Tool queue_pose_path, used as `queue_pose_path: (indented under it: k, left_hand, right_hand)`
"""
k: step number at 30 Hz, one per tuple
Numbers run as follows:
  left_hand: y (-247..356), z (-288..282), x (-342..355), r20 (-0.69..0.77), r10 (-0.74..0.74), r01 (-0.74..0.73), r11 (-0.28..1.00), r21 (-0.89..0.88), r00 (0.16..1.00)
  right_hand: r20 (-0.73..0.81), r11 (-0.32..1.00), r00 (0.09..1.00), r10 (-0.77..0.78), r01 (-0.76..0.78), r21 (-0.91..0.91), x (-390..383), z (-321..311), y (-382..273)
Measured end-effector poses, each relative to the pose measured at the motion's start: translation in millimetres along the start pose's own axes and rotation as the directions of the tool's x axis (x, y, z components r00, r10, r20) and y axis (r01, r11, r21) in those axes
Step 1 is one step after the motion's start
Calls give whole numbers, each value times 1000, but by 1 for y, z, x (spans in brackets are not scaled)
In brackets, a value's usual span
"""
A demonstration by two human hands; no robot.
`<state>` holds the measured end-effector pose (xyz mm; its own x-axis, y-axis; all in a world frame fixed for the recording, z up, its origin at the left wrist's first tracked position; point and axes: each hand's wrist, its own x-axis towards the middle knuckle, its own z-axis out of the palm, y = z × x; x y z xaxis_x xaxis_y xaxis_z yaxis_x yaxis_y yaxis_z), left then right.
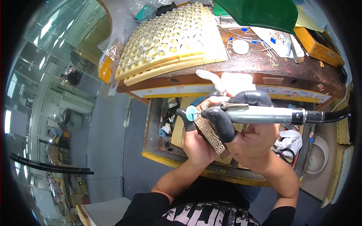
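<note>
My right hand (252, 135), with black finger covers, is closed around a silver rotary handpiece (264, 114). A light-blue disc (191, 113) sits at the handpiece's tip, close beside my left thumb. My left hand (198, 145) grips a brown bar studded with rows of gold-coloured beads (210, 132), held tilted under the handpiece. The disc is next to the bar's upper part; I cannot tell if they touch. Some white-covered fingers (211, 78) show beyond the bar, partly hidden. A black cable (336, 115) runs right from the handpiece's rear end.
On the wooden bench (249, 64) stand stacked cream trays (162, 41) holding several rows of silver rings. Thin metal bits (260, 39) and a white round piece (240, 47) lie to the right, under a green shade (260, 15). An open drawer (169, 156) is below my hands; a fan (316, 153) stands right.
</note>
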<state>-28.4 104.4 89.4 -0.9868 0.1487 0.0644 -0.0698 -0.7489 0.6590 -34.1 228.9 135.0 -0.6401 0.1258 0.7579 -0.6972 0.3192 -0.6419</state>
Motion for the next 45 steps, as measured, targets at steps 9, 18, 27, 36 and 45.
queue_pose_path:
  k: [9, 18, 27, 36, 45]
  left_hand:
    - [-2, -2, -1, -76, 15, -13, 1000, 18, 997]
    - [-2, -3, 1, -29, 36, -35, 999, 40, 999]
    - [-2, -7, 2, -31, 17, -15, 997, 76, 999]
    - [-5, -15, 2, -1, 17, -17, 1000, 8, 1000]
    - [-2, -14, 4, 7, 14, -14, 999, 36, 1000]
  right_hand:
    - [3, 1000, 1000, -14, 14, 1, 0, 0, 1]
    - [-23, 1000, 999, -30, 30, 4, 0, 1, 3]
    - [10, 1000, 1000, 10, -10, 21, -1, -1, 4]
    - [13, 999, 1000, 23, -23, 29, 0, 0, 2]
    - [22, 999, 1000, 16, -17, 28, 0, 0, 4]
